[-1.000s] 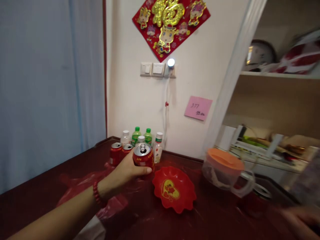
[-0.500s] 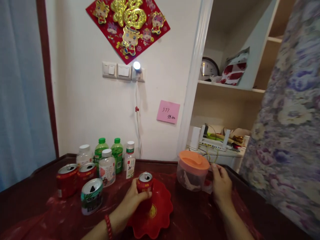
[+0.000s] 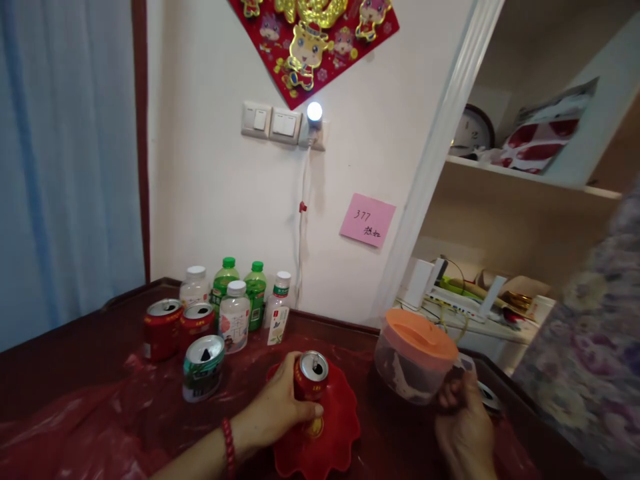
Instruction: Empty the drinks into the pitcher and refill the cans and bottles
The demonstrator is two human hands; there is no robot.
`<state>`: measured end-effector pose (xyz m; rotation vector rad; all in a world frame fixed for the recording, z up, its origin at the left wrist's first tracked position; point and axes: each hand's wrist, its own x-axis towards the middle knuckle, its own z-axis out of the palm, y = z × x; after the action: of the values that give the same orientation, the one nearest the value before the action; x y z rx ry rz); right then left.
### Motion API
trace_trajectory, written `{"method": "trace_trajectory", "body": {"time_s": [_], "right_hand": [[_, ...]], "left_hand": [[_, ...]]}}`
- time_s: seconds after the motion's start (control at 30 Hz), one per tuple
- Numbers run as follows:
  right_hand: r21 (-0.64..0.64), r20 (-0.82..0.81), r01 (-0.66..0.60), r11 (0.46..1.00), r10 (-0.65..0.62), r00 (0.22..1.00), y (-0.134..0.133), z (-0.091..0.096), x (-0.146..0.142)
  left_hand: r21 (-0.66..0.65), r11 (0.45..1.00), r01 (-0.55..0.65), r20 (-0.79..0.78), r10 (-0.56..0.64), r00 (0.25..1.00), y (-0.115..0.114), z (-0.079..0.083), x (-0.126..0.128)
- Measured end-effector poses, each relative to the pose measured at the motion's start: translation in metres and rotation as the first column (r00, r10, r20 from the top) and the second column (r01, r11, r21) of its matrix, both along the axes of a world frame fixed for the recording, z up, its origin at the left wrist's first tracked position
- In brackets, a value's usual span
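My left hand (image 3: 280, 403) is wrapped round a red drink can (image 3: 311, 377), which stands upright with its opened silver top showing. The can is over the red scalloped plate (image 3: 345, 427), and whether its base touches the plate is hidden. On the right, my right hand (image 3: 465, 417) has its fingers curled round the handle side of a clear plastic pitcher (image 3: 410, 373) with an orange lid. The handle itself is mostly covered by the fingers. Just behind that hand the silver top of another can (image 3: 489, 398) shows in part.
Two red cans, one of them a red can (image 3: 163, 330), and a green-and-white can (image 3: 203, 370) stand at the left. Several bottles, among them a green-capped bottle (image 3: 256, 293), stand behind them near the wall. Red plastic film (image 3: 100, 427) lies crumpled on the dark table. A router (image 3: 457, 300) sits on the shelf.
The view has swung left and tilted. My right hand has turned and its fingers are now curled in at the pitcher's handle, uncovering a can top behind. My left hand still grips the red can.
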<state>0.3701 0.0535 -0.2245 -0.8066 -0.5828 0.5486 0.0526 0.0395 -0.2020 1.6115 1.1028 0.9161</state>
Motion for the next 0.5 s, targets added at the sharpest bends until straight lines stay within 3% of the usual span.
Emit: {"method": "trace_trajectory", "body": {"time_s": [0.17,0.37,0.5], "right_hand": [[0.007,-0.086,0.048,0.999,-0.047,0.995,-0.001,0.01,0.0],[-0.037,-0.004,0.045,0.998,-0.045,0.999,-0.007,0.017,0.019],[-0.119,0.0,0.03,0.992,-0.03,1.0,-0.01,0.025,0.021]], "left_hand": [[-0.122,0.991,0.064,0.051,-0.058,0.997,-0.002,0.004,-0.005],[-0.068,0.987,0.146,0.172,-0.132,0.976,0.006,-0.001,-0.013],[-0.027,0.993,0.112,0.248,-0.102,0.963,0.005,0.003,-0.012]]}}
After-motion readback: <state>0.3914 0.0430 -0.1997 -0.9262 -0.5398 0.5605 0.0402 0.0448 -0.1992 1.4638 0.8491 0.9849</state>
